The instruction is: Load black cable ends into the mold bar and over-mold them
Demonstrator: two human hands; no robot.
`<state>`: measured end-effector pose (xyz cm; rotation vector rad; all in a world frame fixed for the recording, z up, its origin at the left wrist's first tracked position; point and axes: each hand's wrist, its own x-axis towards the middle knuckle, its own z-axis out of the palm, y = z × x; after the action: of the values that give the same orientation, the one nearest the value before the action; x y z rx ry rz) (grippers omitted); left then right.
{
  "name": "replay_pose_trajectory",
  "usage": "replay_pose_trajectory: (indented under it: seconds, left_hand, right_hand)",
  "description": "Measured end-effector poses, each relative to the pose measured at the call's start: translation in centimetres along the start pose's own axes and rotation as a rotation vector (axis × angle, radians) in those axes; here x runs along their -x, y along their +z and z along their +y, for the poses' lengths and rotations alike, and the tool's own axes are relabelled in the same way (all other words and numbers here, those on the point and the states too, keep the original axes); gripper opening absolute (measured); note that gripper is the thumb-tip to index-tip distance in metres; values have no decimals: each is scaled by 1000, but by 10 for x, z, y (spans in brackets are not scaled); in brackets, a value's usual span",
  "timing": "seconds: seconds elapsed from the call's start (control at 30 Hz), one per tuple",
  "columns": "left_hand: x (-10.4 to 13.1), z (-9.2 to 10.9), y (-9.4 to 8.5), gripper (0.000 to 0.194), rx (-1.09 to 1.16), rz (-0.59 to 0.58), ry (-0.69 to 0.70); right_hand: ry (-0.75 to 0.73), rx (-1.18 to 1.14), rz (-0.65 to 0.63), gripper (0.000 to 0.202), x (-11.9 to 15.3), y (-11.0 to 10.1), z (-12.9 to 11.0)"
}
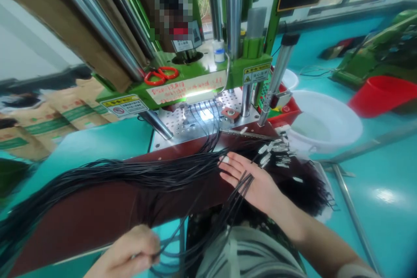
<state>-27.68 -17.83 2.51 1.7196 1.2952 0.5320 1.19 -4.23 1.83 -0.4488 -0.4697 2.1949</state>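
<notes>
Slender black cables are apparently being separated by hand, sagging in supple loops beyond the tabletop's front edge. They are laid across the right hand, its grip spread flat; by the left hand, though blurred, they seem clenched. Untangled, even tension is called for. Behind, a glossy bundle is stretched lengthwise.

A dark red worktable bears a long bundle of black cables (running out of view at left), with white connectors clustered toward the right, behind which sits a perforated metal plate.
</notes>
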Motion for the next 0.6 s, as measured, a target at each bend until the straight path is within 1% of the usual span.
replay_pose_trajectory:
  seconds: [0.07,0.1,0.13,0.2,0.27,0.33,0.4,0.43,0.5,0.53,0.57,0.6]
  left_hand:
    - [7,-7,13,23,-56,126,-118]
    - [6,-10,22,22,-93,159,-177]
    - [2,-12,31,23,-127,159,-220]
    - [-9,-14,49,26,-178,77,-237]
    - [-21,-11,63,29,-218,24,-212]
    - [-31,-1,72,25,-195,4,-152]
    - [-43,13,79,18,-65,-7,-73]
    - [-50,21,83,24,30,-7,-39]
    - [-71,37,93,43,254,0,-1]
    - [-84,44,100,43,378,-7,8]
    - [-97,50,106,36,524,-26,1]
    - [-110,54,112,31,662,-39,-28]
  right_hand:
    - [-9,27,-19,29,1,2,1]
    - [-8,50,-35,30,2,2,2]
    - [-5,77,-50,30,3,2,3]
    - [-14,120,-60,27,6,-1,4]
    - [-57,136,-46,21,9,-6,5]
    - [-86,162,-37,20,13,-8,6]
    - [-91,274,-67,25,17,-9,8]
    - [-95,397,-106,25,18,-8,9]
    - [-117,748,-194,23,20,-7,11]
    - [-131,923,-235,22,19,-7,11]
    - [-126,1057,-265,21,18,-8,10]
    - [-100,1121,-273,22,16,-10,7]
